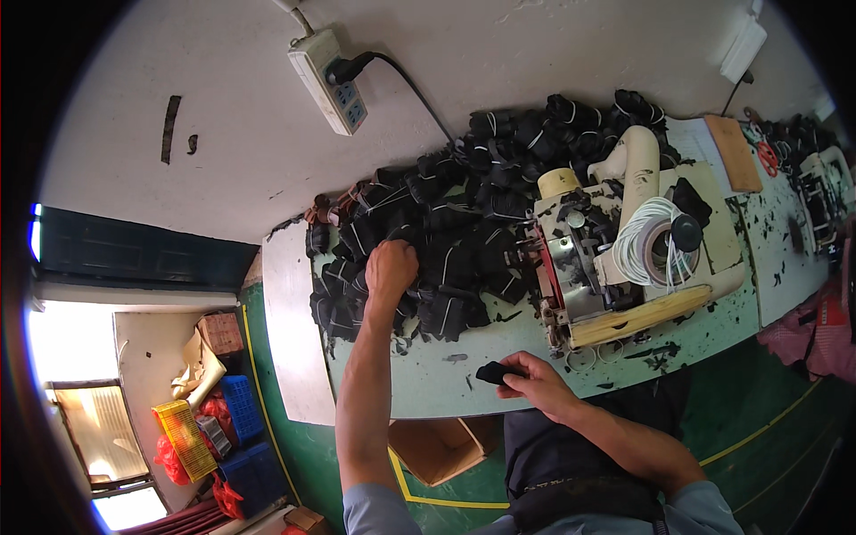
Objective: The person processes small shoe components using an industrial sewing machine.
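Note:
My left hand (391,269) reaches into a heap of black fabric bundles (446,263) on the table. Its fingers curl over a small black bundle (403,234) at the heap's middle, and their tips are partly hidden. Close to the table's front edge, my right hand (539,385) pinches a small folded piece of black fabric (490,373) between thumb and fingers. Thin white bands go round many of the heaped bundles. Right of the heap stands a cream sewing machine (571,245) with a coil of white cord (655,242) on it.
Black scraps litter the pale table (419,383). A power strip (328,82) with a black plug hangs on the wall. Below the table stands an open cardboard box (437,450). Yellow (185,439) and blue crates (239,408) are at left. Another machine (825,192) stands far right.

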The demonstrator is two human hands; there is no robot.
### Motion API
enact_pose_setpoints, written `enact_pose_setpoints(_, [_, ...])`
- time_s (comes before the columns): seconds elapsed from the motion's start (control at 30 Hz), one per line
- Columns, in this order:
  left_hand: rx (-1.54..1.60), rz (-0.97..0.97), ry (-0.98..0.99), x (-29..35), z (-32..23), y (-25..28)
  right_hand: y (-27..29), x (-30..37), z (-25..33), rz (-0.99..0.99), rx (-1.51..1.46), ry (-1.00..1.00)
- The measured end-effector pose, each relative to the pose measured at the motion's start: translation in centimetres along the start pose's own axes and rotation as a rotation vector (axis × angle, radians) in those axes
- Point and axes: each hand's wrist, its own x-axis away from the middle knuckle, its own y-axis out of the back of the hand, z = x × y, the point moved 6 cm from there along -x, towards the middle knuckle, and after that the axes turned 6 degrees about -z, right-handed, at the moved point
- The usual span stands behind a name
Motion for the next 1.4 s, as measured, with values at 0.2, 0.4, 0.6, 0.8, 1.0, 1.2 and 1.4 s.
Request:
enact_pose_setpoints(0.2, [0.247, -0.171, -0.07, 4.8, -1.8, 3.9, 0.6, 0.2, 2.4, -0.024, 0.033, -0.01])
enact_pose_setpoints(0.4, [0.578, 0.078, -0.091, 13.5, -6.1, 4.9, -0.5, 0.4, 6.0, -0.053, -0.037, 0.021])
enact_pose_setpoints(0.6, [0.226, -0.162, -0.737, 19.5, -10.8, 5.2, -1.6, 1.1, 8.1, 0.134, -0.147, 0.136])
enact_pose_setpoints(0.8, [0.287, -0.049, -0.823, 16.7, -11.3, 4.1, -0.4, 0.3, 6.6, 0.035, -0.155, 0.104])
enact_pose_setpoints(1.0, [0.355, -0.265, -0.106, 5.0, -3.5, 4.2, -0.4, 1.0, 5.4, -0.042, -0.028, 0.103])
enact_pose_setpoints(1.2, [0.192, -0.157, -0.034, 0.7, -2.5, -0.4, -0.6, 1.0, 4.2, -0.017, -0.024, 0.077])
enact_pose_setpoints(1.4, [0.12, -0.12, 0.091, -0.3, -3.9, -1.1, 0.5, 1.1, 3.9, -0.043, -0.018, 0.06])
